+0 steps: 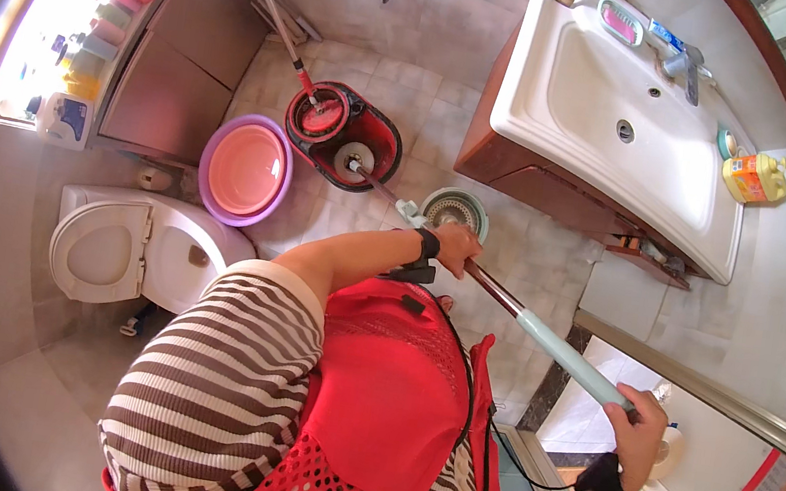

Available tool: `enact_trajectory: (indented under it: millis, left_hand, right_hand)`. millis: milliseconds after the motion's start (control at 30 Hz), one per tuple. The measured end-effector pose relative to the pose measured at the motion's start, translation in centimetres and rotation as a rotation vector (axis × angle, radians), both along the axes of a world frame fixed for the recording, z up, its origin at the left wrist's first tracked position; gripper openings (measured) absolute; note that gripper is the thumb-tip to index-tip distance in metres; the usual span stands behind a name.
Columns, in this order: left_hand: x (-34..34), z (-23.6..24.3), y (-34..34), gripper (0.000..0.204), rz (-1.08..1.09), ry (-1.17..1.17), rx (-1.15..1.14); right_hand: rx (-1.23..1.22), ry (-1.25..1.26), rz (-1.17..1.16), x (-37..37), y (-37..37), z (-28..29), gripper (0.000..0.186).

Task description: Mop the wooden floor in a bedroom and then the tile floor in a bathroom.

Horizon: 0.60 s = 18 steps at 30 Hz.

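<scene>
Both my hands grip a long mop point(558, 352) with a pale green and dark handle, slanting across the view. My left hand point(455, 247) is closed round the dark middle of the pole. My right hand point(639, 427) wraps the pale green upper end. The mop's lower end, with a whitish round head point(355, 158), is down inside a red and black mop bucket point(394, 136) on the tiles. A second mop with a red head point(322, 115) rests in the bucket's other side, its pole leaning to the upper left. Below the pole's middle sits a round, pale green strainer-like container point(478, 215).
Nested pink and purple basins point(207, 162) stand left of the bucket, near a toilet point(169, 251) with its lid raised. A white washbasin point(571, 100) on a brown cabinet fills the upper right. The doorway threshold point(564, 367) lies at lower right. Bottles point(64, 120) line the window ledge.
</scene>
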State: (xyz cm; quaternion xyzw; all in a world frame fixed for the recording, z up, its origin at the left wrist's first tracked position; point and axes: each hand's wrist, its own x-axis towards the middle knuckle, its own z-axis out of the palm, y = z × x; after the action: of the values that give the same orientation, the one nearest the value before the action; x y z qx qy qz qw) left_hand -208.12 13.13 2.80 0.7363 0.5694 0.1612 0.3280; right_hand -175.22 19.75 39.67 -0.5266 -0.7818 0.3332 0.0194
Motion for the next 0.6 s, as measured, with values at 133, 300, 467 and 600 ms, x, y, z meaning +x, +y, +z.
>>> enact_trajectory:
  millis: [133,300,467,600]
  left_hand:
    - [-2.4,-3.5,-0.3,0.044,-0.018,0.082,-0.295]
    - [-0.7,-0.1,0.9,0.044,-0.199,0.197,-0.375]
    - [2.2,0.6,1.9,0.045,-0.208,0.011,-0.281]
    - [-0.5,-0.6,2.1,0.035,-0.130,0.075,-0.309]
  right_hand:
    - [0.076,0.028,0.107,-3.3,-1.7,-4.0,0.026]
    - [-0.001,0.033,-0.011,0.5,-2.8,-3.5,0.026]
    - [-0.155,-0.085,-0.178,4.1,-1.8,-0.5,0.027]
    - [-0.298,-0.079,-0.157,0.6,-1.1,-2.7,0.027]
